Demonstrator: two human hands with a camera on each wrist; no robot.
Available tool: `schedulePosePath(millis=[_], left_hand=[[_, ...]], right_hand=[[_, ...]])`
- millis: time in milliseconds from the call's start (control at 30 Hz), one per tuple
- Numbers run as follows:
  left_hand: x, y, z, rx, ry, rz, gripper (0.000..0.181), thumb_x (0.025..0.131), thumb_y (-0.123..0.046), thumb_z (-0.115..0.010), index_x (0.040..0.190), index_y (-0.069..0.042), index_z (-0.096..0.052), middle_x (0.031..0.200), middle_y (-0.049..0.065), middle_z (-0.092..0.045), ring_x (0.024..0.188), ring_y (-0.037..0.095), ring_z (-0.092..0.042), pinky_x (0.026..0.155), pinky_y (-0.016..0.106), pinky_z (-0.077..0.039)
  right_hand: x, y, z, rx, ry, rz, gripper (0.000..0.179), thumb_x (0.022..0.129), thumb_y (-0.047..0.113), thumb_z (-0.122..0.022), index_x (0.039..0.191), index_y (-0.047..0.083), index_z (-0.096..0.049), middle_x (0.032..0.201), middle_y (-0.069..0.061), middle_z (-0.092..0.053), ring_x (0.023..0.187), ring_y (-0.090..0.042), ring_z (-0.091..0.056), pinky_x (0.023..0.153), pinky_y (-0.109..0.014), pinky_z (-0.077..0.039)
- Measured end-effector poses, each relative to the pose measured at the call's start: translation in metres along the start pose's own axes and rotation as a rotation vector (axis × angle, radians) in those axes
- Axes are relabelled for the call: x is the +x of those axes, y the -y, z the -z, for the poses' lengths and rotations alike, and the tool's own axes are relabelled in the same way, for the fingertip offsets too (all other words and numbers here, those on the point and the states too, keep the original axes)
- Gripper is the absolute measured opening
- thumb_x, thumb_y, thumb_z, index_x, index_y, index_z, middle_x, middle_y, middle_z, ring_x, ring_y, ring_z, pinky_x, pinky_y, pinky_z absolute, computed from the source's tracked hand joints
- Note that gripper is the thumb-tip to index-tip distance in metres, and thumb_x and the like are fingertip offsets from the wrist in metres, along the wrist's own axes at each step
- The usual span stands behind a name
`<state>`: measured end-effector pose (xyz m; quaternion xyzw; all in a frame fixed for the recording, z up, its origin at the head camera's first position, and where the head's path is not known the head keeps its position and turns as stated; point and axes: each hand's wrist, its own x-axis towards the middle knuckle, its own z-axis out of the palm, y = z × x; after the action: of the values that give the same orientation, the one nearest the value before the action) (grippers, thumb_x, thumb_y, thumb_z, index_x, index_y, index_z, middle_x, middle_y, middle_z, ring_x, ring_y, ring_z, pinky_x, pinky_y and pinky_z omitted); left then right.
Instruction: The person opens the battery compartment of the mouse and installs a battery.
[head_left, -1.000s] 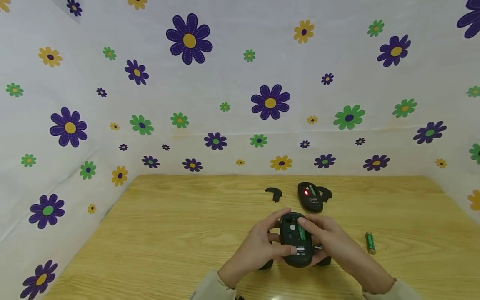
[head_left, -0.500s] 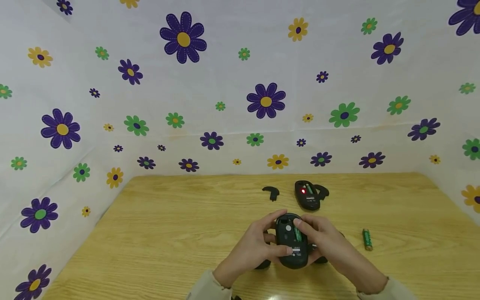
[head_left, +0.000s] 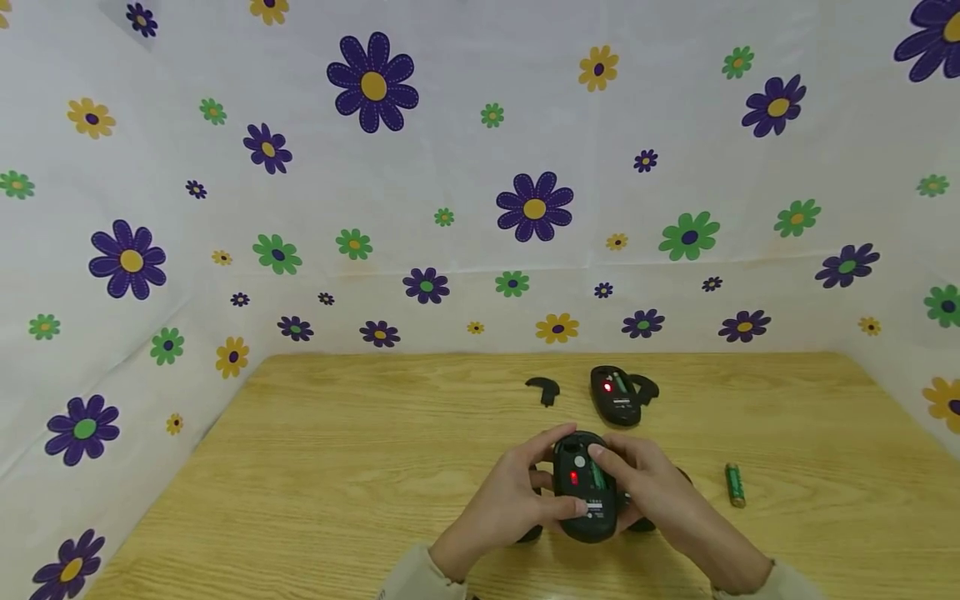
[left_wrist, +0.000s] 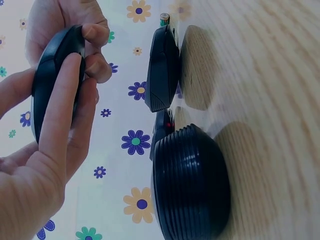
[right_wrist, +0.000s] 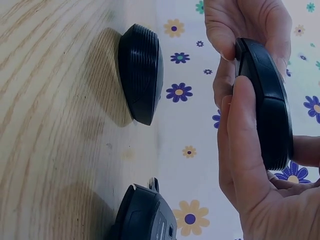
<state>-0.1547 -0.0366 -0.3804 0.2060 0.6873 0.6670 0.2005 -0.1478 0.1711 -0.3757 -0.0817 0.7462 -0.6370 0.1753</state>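
A black computer mouse is held underside up above the table, its battery slot uncovered. A green AA battery lies in the slot, and a red light glows on the underside. My left hand grips the mouse's left side, thumb across its label. From the other side my right hand holds it, thumb on the battery's upper end. In the left wrist view, fingers of both hands wrap the mouse.
Behind the hands lies another upturned mouse with a red light. Battery covers lie near it. A loose battery is at right. Two more mice stand below the hands, partly hidden in the head view.
A red light has come on at the held mouse's underside. Both hands keep nearly the same grip; the head view has shifted slightly.
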Motion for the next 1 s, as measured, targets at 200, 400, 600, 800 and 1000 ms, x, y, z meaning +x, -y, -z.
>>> schedulePosePath(millis=[200, 400, 600, 800, 1000], left_hand=[[0.0002, 0.0008, 0.0005, 0.007, 0.004, -0.005, 0.077, 0.082, 0.012, -0.074, 0.151, -0.014, -0.049, 0.119, 0.009, -0.057, 0.085, 0.017, -0.07, 0.062, 0.031, -0.063], [-0.0001, 0.0, 0.0025, -0.003, 0.004, 0.029, 0.077, 0.082, 0.012, -0.075, 0.15, -0.015, -0.051, 0.12, 0.009, -0.057, 0.086, 0.018, -0.07, 0.062, 0.033, -0.063], [0.0011, 0.0002, 0.0046, -0.054, 0.009, 0.063, 0.078, 0.081, 0.013, -0.074, 0.15, -0.017, -0.052, 0.117, 0.011, -0.059, 0.087, 0.022, -0.071, 0.059, 0.033, -0.063], [0.0019, -0.0001, 0.0059, -0.073, 0.017, 0.063, 0.078, 0.081, 0.013, -0.074, 0.15, -0.016, -0.051, 0.118, 0.011, -0.06, 0.086, 0.022, -0.071, 0.058, 0.032, -0.062], [0.0017, 0.0003, 0.0088, -0.069, 0.018, 0.067, 0.08, 0.081, 0.014, -0.073, 0.151, -0.015, -0.05, 0.118, 0.011, -0.059, 0.088, 0.022, -0.071, 0.059, 0.034, -0.063]], right_hand=[[-0.0004, -0.0009, -0.0008, -0.002, 0.006, 0.015, 0.04, 0.11, 0.017, -0.044, 0.134, -0.016, -0.048, 0.098, -0.012, -0.066, 0.085, -0.028, -0.07, 0.055, -0.043, -0.062], [-0.0013, -0.0001, 0.0006, 0.021, 0.062, 0.022, 0.039, 0.109, 0.012, -0.045, 0.133, -0.018, -0.046, 0.1, -0.013, -0.066, 0.087, -0.03, -0.071, 0.057, -0.043, -0.063], [-0.0025, 0.0026, 0.0046, 0.074, 0.132, 0.026, 0.042, 0.104, 0.001, -0.048, 0.138, -0.022, -0.039, 0.115, -0.019, -0.065, 0.094, -0.032, -0.07, 0.062, -0.043, -0.064], [-0.0021, 0.0043, 0.006, 0.092, 0.162, 0.02, 0.047, 0.099, -0.005, -0.051, 0.14, -0.023, -0.036, 0.122, -0.024, -0.062, 0.099, -0.033, -0.069, 0.066, -0.044, -0.064], [-0.0016, 0.0023, 0.0044, 0.099, 0.149, 0.02, 0.049, 0.099, -0.004, -0.052, 0.14, -0.023, -0.035, 0.124, -0.024, -0.061, 0.097, -0.033, -0.07, 0.066, -0.043, -0.064]])
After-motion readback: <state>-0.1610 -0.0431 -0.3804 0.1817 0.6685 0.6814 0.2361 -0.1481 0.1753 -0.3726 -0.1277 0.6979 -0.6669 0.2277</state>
